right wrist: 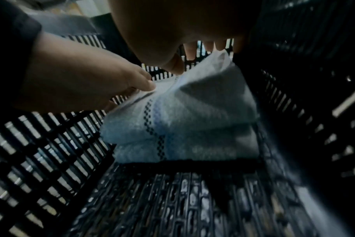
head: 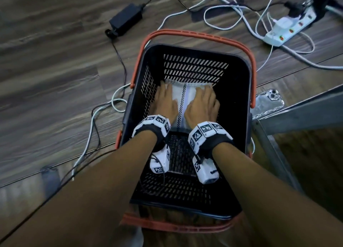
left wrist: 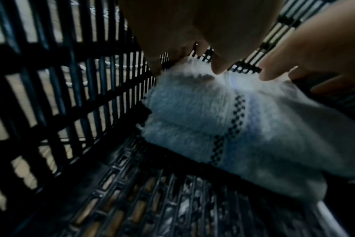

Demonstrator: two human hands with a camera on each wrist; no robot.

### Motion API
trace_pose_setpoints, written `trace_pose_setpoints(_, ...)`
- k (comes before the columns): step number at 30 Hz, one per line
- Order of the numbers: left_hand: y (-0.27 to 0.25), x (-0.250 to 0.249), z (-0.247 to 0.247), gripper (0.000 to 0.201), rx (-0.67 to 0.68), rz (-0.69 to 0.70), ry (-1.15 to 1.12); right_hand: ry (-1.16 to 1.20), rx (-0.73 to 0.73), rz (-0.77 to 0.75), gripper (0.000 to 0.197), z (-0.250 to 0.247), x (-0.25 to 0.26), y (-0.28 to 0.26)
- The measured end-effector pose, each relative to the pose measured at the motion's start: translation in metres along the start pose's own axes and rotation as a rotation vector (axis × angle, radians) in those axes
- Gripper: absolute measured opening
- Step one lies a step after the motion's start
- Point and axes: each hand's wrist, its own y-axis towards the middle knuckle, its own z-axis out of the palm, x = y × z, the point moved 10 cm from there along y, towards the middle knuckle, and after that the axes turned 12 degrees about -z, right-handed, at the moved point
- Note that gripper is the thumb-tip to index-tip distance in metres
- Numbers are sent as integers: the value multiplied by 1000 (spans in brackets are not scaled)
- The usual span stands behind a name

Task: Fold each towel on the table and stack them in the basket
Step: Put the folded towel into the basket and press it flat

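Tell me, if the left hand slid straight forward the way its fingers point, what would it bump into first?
Probably the far slatted wall of the basket. The left hand lies on the folded towel, fingertips already near the towel's far edge, and that wall stands just beyond; depth is hard to judge.

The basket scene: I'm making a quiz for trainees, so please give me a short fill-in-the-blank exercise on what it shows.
1. The folded towel lies inside the black ____.
2. The basket has handles coloured ____.
3. The left hand and right hand both rest on the ____.
4. A checkered ____ runs along the towel's middle.

Missing words: basket; orange; towel; stripe
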Motion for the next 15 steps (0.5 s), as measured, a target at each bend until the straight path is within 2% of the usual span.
trace_pose_setpoints(2, -1, 0, 13, 57, -15, 78, 128, -22, 22, 27, 56, 16, -10, -3)
trace_pose_setpoints(4, 1, 6, 27, 56, -4, 94, 190, -71, 28, -10, 57, 28, -14, -5)
trace_pose_setpoints(7, 4, 13, 40, 58, -36, 103, 198, -95, 28, -39, 57, 48, -19, -10)
trace_pose_setpoints(11, 9, 14, 44, 58, -137, 133, 203, -102, -51, -9, 57, 57, -22, -12)
trace_pose_setpoints(15, 7, 6, 39, 58, -123, 146, 243, -113, -41, -12, 58, 49, -19, -9)
